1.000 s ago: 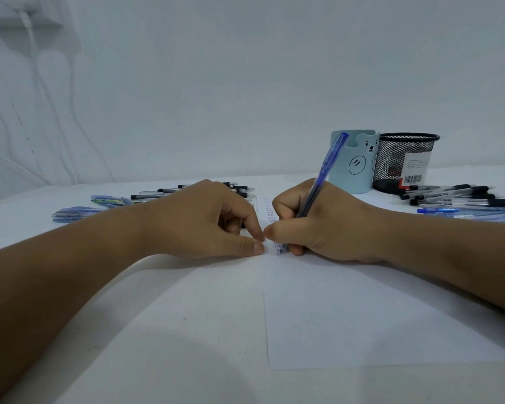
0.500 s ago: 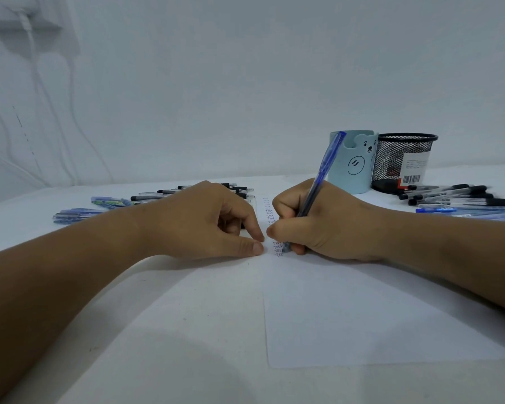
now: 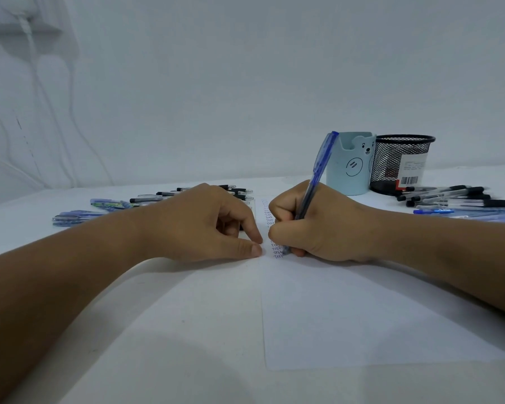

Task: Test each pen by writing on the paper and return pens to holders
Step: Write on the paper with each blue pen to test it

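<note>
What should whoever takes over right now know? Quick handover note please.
Right hand grips the blue pen, tip on the paper, writing in a column of test words.
Left hand presses thumb and forefinger at the paper's left edge.
Bear holder and mesh holder stand behind; no pens show above their rims.
Left: finish this pen, return it, test the loose pens left and right.

A white sheet of paper (image 3: 362, 325) lies on the white desk (image 3: 158, 330), right of centre. At its far left corner the left hand (image 3: 210, 223) rests beside the right hand (image 3: 318, 225), which holds a blue translucent pen (image 3: 318, 170) upright. Behind them stand a pale blue bear-faced holder (image 3: 352, 167) and, touching its right side, a black mesh holder (image 3: 400, 164). Loose pens lie far left (image 3: 146, 201) and far right (image 3: 455, 199).
</note>
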Action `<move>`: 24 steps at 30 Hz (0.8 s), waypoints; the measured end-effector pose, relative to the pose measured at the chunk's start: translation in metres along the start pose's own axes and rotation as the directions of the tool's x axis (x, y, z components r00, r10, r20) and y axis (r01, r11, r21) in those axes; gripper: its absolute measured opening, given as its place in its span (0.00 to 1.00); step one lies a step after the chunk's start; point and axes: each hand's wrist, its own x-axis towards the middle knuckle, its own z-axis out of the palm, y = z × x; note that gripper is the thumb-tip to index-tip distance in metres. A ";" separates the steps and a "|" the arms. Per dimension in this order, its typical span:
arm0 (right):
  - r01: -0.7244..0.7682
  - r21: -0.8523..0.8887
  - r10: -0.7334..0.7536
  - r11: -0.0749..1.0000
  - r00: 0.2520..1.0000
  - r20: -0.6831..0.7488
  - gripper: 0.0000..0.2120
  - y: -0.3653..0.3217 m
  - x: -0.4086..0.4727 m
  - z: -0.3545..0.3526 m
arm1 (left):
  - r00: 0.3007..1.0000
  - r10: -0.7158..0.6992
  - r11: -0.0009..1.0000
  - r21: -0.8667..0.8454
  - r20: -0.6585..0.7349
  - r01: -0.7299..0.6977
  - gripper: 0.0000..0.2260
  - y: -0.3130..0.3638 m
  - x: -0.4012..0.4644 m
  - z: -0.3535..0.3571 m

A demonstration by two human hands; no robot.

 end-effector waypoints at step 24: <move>0.040 0.330 0.081 0.943 0.936 -0.343 0.18 0.003 -0.003 -0.030 | 1.000 0.007 0.999 0.039 -0.030 -0.005 0.06 0.000 0.000 0.003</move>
